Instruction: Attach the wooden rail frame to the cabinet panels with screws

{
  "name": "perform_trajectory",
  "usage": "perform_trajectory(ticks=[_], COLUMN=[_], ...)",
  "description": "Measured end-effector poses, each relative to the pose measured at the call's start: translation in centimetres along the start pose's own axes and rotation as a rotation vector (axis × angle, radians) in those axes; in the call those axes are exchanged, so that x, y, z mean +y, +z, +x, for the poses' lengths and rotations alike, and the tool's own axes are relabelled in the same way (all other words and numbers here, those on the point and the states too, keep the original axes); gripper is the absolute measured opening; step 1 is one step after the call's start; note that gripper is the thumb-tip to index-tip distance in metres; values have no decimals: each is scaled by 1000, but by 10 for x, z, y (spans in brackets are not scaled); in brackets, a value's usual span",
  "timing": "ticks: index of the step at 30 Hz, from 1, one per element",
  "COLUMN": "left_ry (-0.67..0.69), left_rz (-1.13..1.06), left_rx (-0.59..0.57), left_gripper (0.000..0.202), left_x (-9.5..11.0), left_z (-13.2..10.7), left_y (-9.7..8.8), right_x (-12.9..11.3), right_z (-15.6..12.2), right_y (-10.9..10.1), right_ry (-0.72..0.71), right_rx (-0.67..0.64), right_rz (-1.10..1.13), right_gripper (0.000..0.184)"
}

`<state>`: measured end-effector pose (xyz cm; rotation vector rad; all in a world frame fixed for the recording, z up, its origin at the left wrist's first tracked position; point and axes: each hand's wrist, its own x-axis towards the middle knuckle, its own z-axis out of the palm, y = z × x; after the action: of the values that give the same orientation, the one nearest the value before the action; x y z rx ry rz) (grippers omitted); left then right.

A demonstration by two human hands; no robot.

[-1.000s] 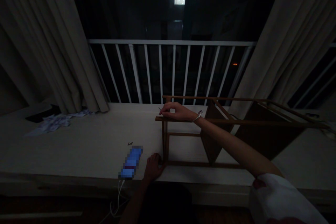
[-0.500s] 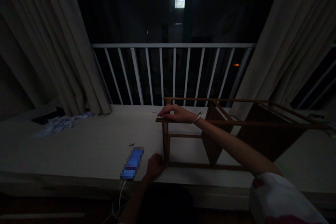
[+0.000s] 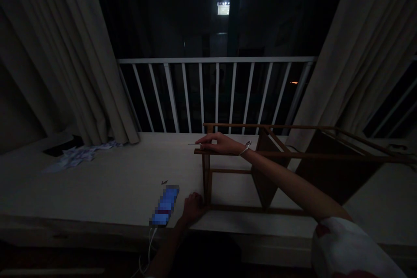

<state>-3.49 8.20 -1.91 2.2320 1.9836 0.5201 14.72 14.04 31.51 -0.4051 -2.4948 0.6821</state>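
Note:
A brown wooden shelf rack (image 3: 234,171) lies on its side on the pale window ledge. Above the near end of its upper rail is my right hand (image 3: 219,143), its fingers pinched on a thin metal rod (image 3: 192,144) that points left. The rod's other end is hidden by the fingers. Down at the rack's lower left corner, my left hand (image 3: 193,206) is closed against the wood, its fingers curled and partly in shadow. Beside that hand lies a lit phone (image 3: 166,204) with a white cable (image 3: 150,243). Small dark pieces (image 3: 164,182) rest just beyond the phone.
White railing (image 3: 216,60) runs across the dark window behind the ledge (image 3: 130,182). Curtains (image 3: 107,74) hang at both sides. Crumpled papers (image 3: 76,156) lie at the left by the curtain. The ledge's front edge drops to a dark floor.
The view has tilted up slightly, so everything sits a little lower. The rod at my right fingertips shows more clearly. Both hands stay at the same spots on the rack.

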Motion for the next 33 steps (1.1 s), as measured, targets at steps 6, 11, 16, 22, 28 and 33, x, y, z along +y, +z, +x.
perform_trajectory(ticks=[6,11,16,22,28,33], left_ry=[9,40,48,40,17,21], left_rz=[4,-6,-16,-24,-3,4], left_rx=[79,102,137,138,110,105], left_gripper=[43,43,38,35,34,34], left_x=[9,7,7,7,8,8], left_z=[-7,-5,-6,-6,-6,-6], left_y=[-3,-2,-2,-2,-2,-2], right_x=[2,6,5,4,4,5], right_z=[1,2,2,3,3,3], right_y=[-1,0,0,0,1,0], right_ry=[-26,-16,5,-9,-38,-66], right_rx=[8,12,0,-2,-3,-5], right_rz=[-9,-7,29,3,39,9], right_gripper=[31,31,32,30,25,23])
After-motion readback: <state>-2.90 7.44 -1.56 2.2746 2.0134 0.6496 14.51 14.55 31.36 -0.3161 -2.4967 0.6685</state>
